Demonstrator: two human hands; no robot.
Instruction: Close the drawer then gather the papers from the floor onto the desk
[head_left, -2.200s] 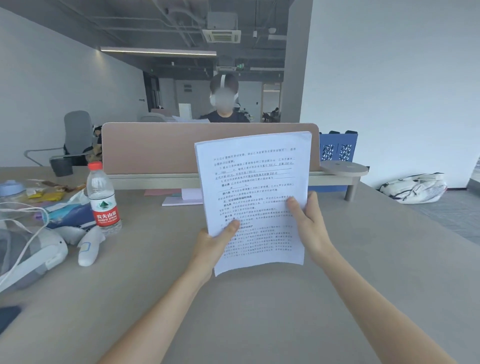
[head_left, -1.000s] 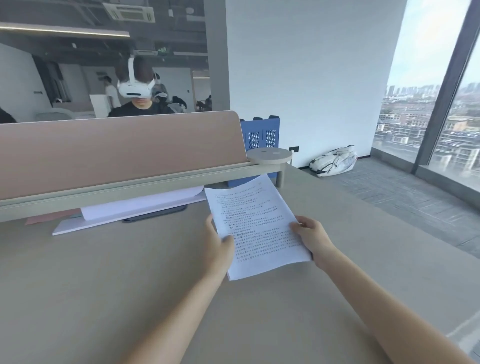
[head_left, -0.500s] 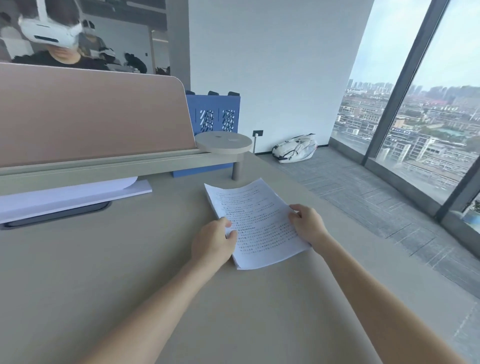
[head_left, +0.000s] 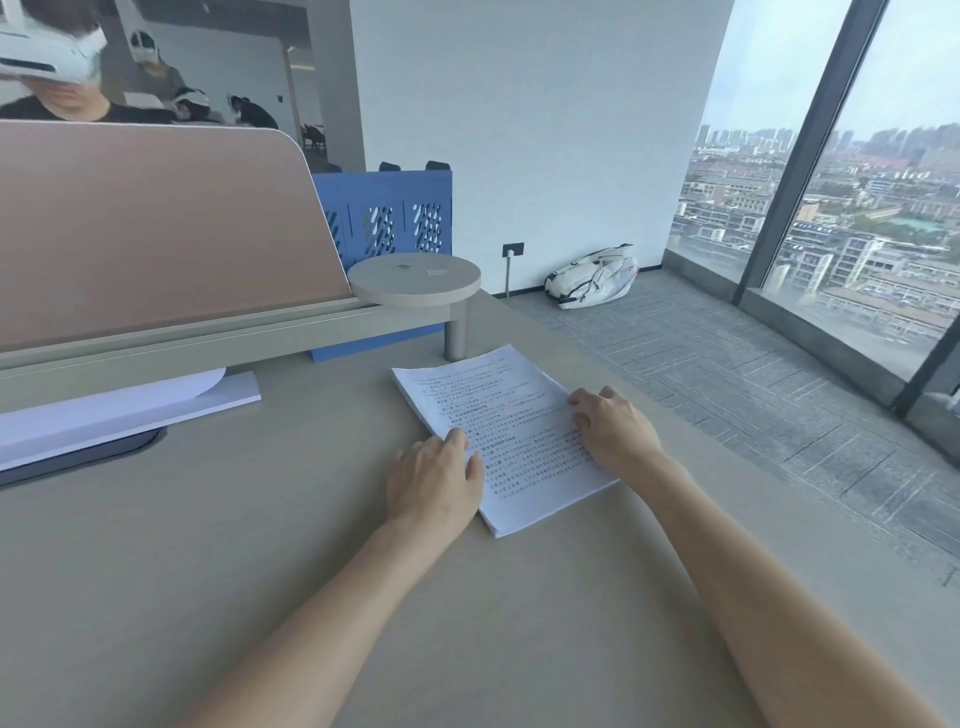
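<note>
A stack of printed white papers (head_left: 511, 421) lies flat on the beige desk (head_left: 260, 545), near its right edge and just in front of the round shelf post. My left hand (head_left: 434, 480) grips the stack's left edge, thumb on top of the page. My right hand (head_left: 613, 428) holds the right edge with its fingers bent over the sheet. No drawer is in view. No loose papers show on the grey floor (head_left: 753, 395) to the right.
A pink divider panel (head_left: 156, 228) with a round shelf (head_left: 415, 278) runs along the desk's back. White sheets on a dark pad (head_left: 119, 410) lie under it at left. A white bag (head_left: 592, 278) sits by the wall. People with headsets sit beyond the divider.
The papers went from upright in front of me down to flat on the desk near its right edge. Both hands stayed on the stack's edges while my view swung right.
</note>
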